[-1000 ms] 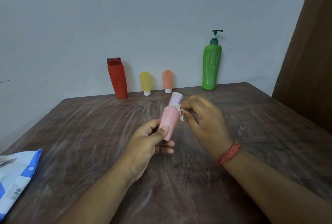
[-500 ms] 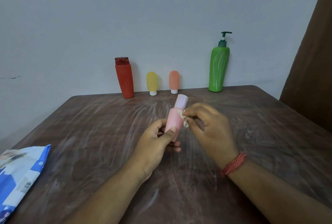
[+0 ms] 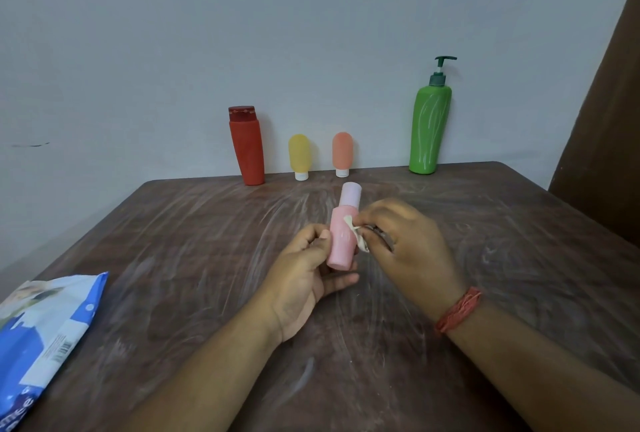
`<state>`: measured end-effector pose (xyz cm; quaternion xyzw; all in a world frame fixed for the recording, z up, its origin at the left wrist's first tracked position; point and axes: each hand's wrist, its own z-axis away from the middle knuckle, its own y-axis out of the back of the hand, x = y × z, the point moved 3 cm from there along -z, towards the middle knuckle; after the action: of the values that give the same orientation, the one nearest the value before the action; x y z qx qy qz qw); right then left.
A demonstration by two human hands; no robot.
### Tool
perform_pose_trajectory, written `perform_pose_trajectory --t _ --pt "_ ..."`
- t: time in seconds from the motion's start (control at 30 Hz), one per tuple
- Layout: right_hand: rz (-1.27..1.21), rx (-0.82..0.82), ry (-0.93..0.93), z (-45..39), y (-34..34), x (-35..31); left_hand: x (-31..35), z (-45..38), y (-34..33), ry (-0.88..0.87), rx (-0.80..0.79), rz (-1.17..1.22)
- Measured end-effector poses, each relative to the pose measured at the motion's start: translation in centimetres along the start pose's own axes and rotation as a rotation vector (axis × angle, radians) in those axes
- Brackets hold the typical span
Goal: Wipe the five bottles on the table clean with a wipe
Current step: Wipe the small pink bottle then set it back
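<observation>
Left hand [image 3: 304,279] holds pink bottle [image 3: 341,241] (wipe [image 3: 356,236] touching).

left hand [image 3: 304,279] grips pink bottle [image 3: 341,241] | right hand [image 3: 408,251] presses wipe [image 3: 356,236] on it

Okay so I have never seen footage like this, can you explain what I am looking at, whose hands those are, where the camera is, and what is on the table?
There is no machine here: a person wears a camera on the head, looking forward and down at their own two hands. The left hand grips a pink bottle above a brown table. The right hand pinches a small crumpled wipe against the bottle's side. Along the wall stand a red bottle, a yellow bottle, an orange bottle and a green pump bottle. A blue and white packet lies at the near left.
</observation>
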<state>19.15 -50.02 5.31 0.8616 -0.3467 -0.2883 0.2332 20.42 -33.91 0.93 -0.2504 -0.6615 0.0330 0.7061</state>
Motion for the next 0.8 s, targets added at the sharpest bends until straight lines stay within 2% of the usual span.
perform_pose_trajectory --t 0.2,0.4,0.53,0.6,0.8 --pt "-0.01 0.113 -0.058 -0.2 0.7 0.6 0.0 -0.1 -0.1 0.049 -0.065 -0.039" --pt "0.014 -0.126 0.135 0.2 -1.1 -0.8 0.2 -0.5 1.0 -0.001 0.029 -0.035" --pt "0.01 0.029 0.016 -0.5 -0.3 -0.1 0.2 -0.4 0.6 0.013 -0.013 -0.054" --pt "0.002 0.045 -0.011 -0.5 0.2 0.4 -0.1 -0.4 0.4 0.021 -0.026 -0.068" --pt "-0.005 -0.195 0.181 0.5 -1.4 -1.0 0.3 -0.8 1.4 -0.085 0.117 -0.073"
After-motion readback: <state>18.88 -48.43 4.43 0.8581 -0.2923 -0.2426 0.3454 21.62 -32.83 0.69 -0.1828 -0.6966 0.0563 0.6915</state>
